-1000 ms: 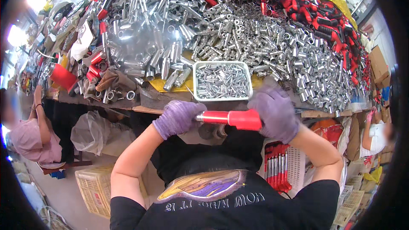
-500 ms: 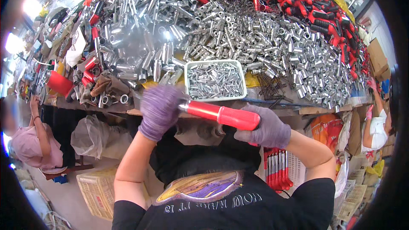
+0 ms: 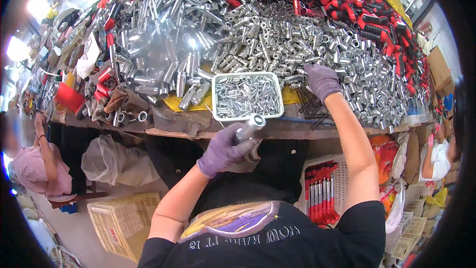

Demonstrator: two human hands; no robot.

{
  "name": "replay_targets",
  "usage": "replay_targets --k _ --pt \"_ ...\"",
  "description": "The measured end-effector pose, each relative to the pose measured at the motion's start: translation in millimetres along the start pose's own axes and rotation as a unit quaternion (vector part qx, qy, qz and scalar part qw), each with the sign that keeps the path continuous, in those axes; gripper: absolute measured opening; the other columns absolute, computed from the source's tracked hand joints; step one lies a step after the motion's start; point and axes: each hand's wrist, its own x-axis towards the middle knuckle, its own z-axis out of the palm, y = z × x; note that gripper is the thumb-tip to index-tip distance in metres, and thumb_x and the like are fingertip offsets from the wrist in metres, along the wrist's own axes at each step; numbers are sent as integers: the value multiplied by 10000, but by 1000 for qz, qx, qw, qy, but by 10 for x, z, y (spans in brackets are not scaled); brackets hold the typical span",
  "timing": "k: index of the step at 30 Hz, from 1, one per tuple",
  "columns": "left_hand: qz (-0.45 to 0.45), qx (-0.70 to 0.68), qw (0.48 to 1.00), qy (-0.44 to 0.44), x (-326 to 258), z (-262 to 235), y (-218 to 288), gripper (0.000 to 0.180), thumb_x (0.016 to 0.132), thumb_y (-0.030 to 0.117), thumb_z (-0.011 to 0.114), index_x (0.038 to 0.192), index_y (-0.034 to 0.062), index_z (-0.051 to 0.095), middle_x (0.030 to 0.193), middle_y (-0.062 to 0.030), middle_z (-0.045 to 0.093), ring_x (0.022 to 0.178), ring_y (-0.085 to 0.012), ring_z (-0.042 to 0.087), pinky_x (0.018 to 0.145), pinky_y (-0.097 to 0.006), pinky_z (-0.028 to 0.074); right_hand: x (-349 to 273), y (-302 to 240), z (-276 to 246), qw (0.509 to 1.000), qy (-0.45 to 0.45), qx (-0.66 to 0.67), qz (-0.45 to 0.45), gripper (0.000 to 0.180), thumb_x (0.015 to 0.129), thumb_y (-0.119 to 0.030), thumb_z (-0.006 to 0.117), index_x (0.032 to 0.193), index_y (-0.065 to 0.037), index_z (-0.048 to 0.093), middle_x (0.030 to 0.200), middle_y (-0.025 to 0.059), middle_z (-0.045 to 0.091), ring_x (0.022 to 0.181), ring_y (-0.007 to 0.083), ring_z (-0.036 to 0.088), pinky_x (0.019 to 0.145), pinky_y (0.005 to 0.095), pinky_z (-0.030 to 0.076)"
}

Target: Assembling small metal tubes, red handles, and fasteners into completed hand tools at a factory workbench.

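- Head view: the left hand (image 3: 221,152) has its grip wrapped round a silver tube (image 3: 249,130), tilted with its round end up, just before the near edge of a white tray (image 3: 215,100).
- The right hand (image 3: 322,82) reaches over the worktop (image 3: 292,127) to a heap of small metal fittings (image 3: 270,44), fingers bent down at its near side (whether this grip pinches a piece, I cannot tell).
- The white tray, filled with slim metal pins (image 3: 248,94), sits between the two hands, near the worktop's front edge.
- Dark springs (image 3: 313,105) lie just below the right hand; short metal collars (image 3: 367,87) spread to its right.
- Longer silver tubes (image 3: 166,34) are piled at the left, red-and-black handles (image 3: 389,42) at the far right.
- Below the worktop, red tools (image 3: 321,196) stand in a pale crate (image 3: 343,181).
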Motion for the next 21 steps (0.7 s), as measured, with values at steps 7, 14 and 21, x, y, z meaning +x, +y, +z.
replay_targets --k 7,14,21 --pt "111 275 955 -33 189 71 -27 459 811 293 702 1160 42 542 924 -137 639 836 -229 626 760 -345 491 -281 -75 -718 940 173 289 -51 188 872 -167 529 977 -66 649 956 139 649 895 295 620 774 375 496" --pt "136 243 958 -70 279 117 -70 407 831 357 668 1126 87 594 882 -144 647 781 -240 645 706 -349 497 -678 -566 -1332 877 82 382 -279 146 847 -158 592 935 -57 651 851 133 630 806 305 612 727 384 497" --pt "100 312 938 -115 276 135 38 454 785 350 713 1121 71 591 946 -140 655 858 -255 656 751 -342 506 -1000 -667 -1145 864 63 465 -184 138 845 -167 601 913 -48 622 811 155 603 765 356 601 655 410 490"
